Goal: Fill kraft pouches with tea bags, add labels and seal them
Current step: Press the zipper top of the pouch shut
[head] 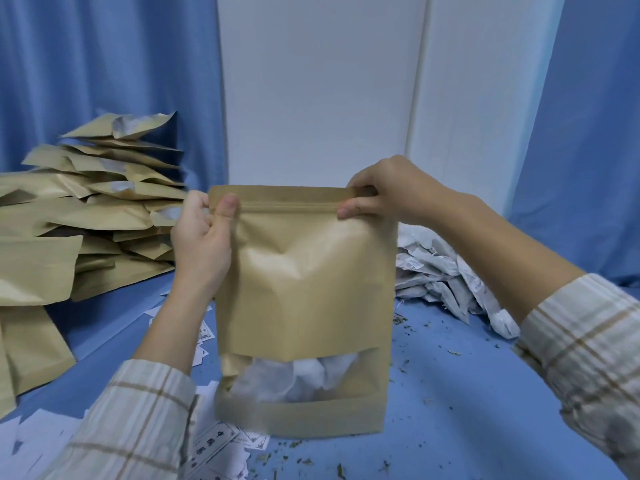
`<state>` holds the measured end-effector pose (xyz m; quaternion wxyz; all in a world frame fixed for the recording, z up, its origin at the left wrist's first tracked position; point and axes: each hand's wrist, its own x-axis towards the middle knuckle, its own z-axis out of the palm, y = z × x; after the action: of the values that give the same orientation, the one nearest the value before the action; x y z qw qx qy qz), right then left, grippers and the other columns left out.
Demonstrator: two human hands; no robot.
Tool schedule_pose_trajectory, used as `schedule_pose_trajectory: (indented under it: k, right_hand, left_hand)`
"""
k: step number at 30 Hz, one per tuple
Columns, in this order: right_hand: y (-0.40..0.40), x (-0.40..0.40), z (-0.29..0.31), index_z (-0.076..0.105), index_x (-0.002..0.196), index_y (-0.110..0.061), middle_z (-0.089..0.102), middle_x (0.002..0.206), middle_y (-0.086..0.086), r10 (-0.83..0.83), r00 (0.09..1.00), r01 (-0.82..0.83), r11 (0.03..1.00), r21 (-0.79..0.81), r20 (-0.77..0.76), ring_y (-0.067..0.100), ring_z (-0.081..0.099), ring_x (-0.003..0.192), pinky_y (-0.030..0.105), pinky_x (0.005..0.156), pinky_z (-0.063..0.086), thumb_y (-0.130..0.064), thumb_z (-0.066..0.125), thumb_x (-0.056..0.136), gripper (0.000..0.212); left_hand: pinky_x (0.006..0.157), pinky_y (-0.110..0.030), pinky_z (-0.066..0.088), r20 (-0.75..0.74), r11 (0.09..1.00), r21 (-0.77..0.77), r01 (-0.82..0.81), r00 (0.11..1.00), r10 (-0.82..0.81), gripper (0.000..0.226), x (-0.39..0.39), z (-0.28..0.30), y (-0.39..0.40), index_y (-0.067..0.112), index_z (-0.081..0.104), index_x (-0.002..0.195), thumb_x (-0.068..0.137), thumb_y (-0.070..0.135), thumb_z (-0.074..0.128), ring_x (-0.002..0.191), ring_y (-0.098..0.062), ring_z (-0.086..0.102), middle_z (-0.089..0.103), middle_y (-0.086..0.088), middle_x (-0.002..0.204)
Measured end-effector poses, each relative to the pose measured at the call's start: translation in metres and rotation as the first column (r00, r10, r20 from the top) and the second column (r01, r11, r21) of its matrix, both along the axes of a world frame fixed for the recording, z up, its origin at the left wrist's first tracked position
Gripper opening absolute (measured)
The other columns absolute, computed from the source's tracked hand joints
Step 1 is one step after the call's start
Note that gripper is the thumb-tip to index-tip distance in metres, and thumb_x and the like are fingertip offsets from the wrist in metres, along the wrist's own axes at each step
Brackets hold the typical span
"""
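Kraft pouch (304, 306) stands upright on a blue table (467, 393), white tea bags (311, 377) visible through its window, as left hand (202, 237) and right hand (391, 192) pinch its top corners along the zip strip.

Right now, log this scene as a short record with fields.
pouch: upright, held up over the table, tea bags show in its window
left hand: pinches top left corner
right hand: pinches top right corner
pouch pile: left
loose tea bags: right
labels: scattered under and left of the pouch
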<state>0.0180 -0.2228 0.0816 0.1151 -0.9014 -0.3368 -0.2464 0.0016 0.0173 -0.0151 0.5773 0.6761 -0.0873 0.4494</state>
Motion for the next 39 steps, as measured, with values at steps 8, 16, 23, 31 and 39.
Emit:
schedule_pose_trajectory:
  k: [8, 16, 23, 31, 39]
  right_hand:
    - [-0.024, 0.004, -0.007, 0.066, 0.081, -0.001, 0.061, 0.067, 0.015, -0.028, 0.999, 0.029, 0.999, 0.028, -0.019, 0.016, 0.046, 0.058, 0.016, 0.053, 0.032, -0.045, 0.067, 0.076, 0.044]
    - [-0.042, 0.016, -0.021, 0.065, 0.058, -0.018, 0.06, 0.053, -0.006, -0.019, 0.992, 0.059, 0.946, 0.318, -0.126, -0.003, 0.053, 0.048, 0.006, 0.053, 0.038, -0.041, 0.077, 0.066, 0.027]
    - [-0.022, 0.011, -0.072, 0.069, 0.093, -0.028, 0.073, 0.093, -0.008, 0.461, 0.819, -0.013, 0.611, 0.792, -0.342, 0.007, 0.069, 0.087, 0.016, 0.069, 0.053, -0.021, 0.075, 0.074, 0.021]
    - [0.016, -0.003, -0.017, 0.07, 0.096, -0.039, 0.068, 0.096, -0.02, 0.11, 0.991, -0.071, 0.921, 0.384, -0.08, -0.004, 0.059, 0.09, 0.013, 0.084, 0.043, -0.046, 0.08, 0.061, 0.037]
    - [0.038, -0.004, 0.001, 0.065, 0.089, -0.006, 0.049, 0.064, -0.005, 0.095, 0.995, -0.093, 0.993, -0.071, 0.036, 0.016, 0.044, 0.069, 0.025, 0.058, 0.026, -0.032, 0.06, 0.088, 0.027]
  left_hand:
    - [0.04, -0.018, 0.019, -0.019, 1.0, -0.009, -0.029, 0.999, 0.029, 0.03, 0.003, -0.004, 0.008, 0.026, 0.035, 0.071, 0.094, 0.038, 0.05, 0.039, -0.001, 0.024, 0.033, 0.016, 0.039]
    - [0.047, -0.027, 0.028, -0.049, 0.996, -0.071, 0.05, 0.997, -0.054, 0.026, -0.002, -0.005, 0.011, 0.028, 0.044, 0.073, 0.089, 0.047, 0.054, 0.049, -0.013, 0.035, 0.043, -0.001, 0.057]
    - [0.063, -0.024, 0.053, -0.278, 0.914, -0.206, 0.349, 0.875, -0.396, 0.028, -0.013, -0.032, 0.008, 0.035, 0.074, 0.075, 0.051, 0.042, 0.084, 0.077, -0.008, 0.07, 0.074, 0.009, 0.085]
    - [0.06, -0.014, 0.051, -0.206, 0.935, -0.125, 0.333, 0.913, -0.353, 0.016, -0.023, -0.01, 0.004, 0.035, 0.075, 0.073, 0.057, 0.035, 0.079, 0.074, -0.004, 0.069, 0.074, 0.011, 0.081]
    - [0.059, -0.017, 0.052, -0.167, 0.885, -0.148, 0.441, 0.871, -0.462, 0.02, -0.029, -0.001, -0.008, 0.03, 0.076, 0.075, 0.058, 0.035, 0.085, 0.073, -0.008, 0.07, 0.074, 0.007, 0.08]
